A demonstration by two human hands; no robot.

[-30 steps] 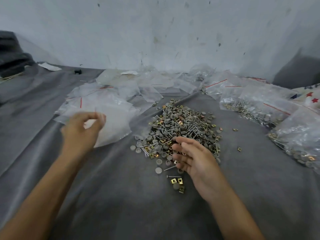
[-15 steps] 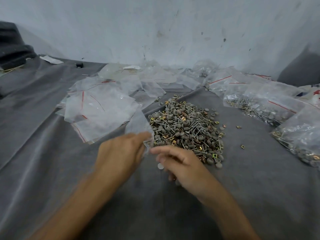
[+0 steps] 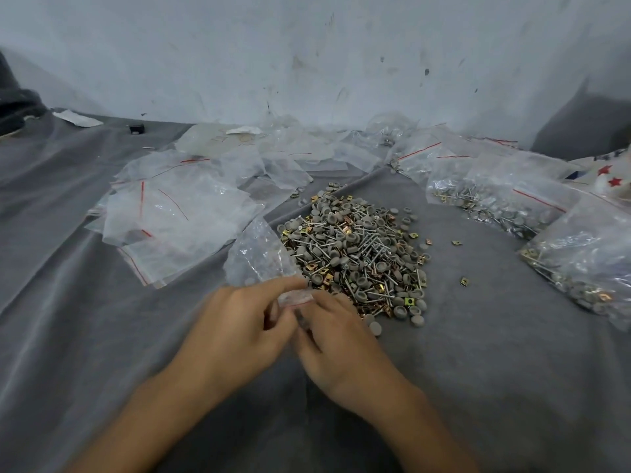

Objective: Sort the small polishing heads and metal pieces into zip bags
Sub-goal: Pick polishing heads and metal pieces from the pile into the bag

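Your left hand (image 3: 239,332) and right hand (image 3: 338,343) both pinch the mouth of a clear zip bag (image 3: 259,257) at the middle of the grey cloth (image 3: 478,370) — the pile of polishing heads and metal pieces (image 3: 355,250) lies just beside it

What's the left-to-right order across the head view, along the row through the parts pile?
Row order: empty zip bags → held zip bag → pile of polishing heads and metal pieces → loose gold clip → filled zip bag.
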